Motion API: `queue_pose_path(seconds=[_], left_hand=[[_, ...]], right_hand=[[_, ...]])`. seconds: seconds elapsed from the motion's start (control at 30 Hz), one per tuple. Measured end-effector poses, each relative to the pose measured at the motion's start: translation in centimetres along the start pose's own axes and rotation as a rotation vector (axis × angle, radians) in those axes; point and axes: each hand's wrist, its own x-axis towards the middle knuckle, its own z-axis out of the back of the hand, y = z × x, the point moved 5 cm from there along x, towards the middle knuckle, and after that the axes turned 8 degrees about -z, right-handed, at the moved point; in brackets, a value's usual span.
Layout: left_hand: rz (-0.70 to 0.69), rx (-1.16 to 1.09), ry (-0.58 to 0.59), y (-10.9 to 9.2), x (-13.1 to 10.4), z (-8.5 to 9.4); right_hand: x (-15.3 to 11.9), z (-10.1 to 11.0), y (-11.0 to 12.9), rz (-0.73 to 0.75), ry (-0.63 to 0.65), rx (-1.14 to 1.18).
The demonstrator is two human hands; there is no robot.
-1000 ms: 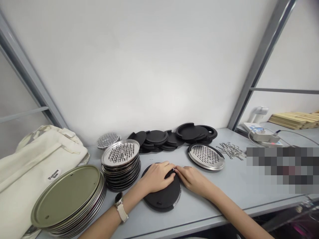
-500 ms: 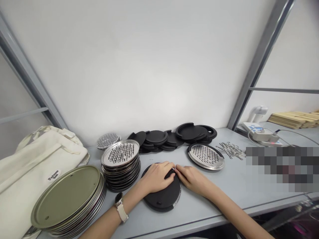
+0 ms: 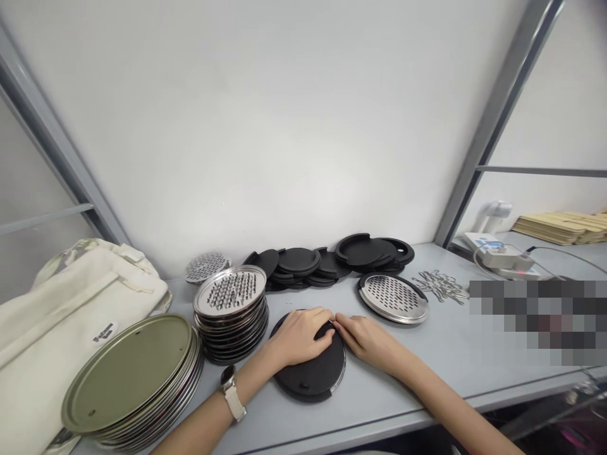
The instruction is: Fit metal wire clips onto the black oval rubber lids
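My left hand [image 3: 306, 338] lies across a round black plastic holder [image 3: 308, 376] on the table, its fingers curled over the far edge. A thin metal rim shows at the holder's right side. At the far right edge of the holder, my right hand [image 3: 363, 338] pinches with thumb and finger; what lies between the tips is too small to make out. The two hands' fingertips nearly meet there. Behind my right hand lies a round metal grater [image 3: 396, 298] with a black edge piece, beside a heap of bent wire pieces [image 3: 442, 286].
A tall stack of round graters [image 3: 231, 309] stands left of the holder. Nearer is a pile of green oval plates [image 3: 128, 373] beside a cream cloth bag [image 3: 52, 335]. More black holders [image 3: 298, 260] lie along the wall. At right are a white device [image 3: 497, 253] and wooden boards [image 3: 554, 227].
Both hands keep almost the same hold on the black holder. The view has shifted very slightly; nothing else has visibly moved.
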Motion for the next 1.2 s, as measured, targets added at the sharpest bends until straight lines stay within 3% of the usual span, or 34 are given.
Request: queue_pose_path(seconds=[1.2], left_hand=[[0.04,-0.068,0.012,0.01,0.26,0.17]], right_hand=[[-0.19,0.31,0.26,-0.01,0.019,0.031]])
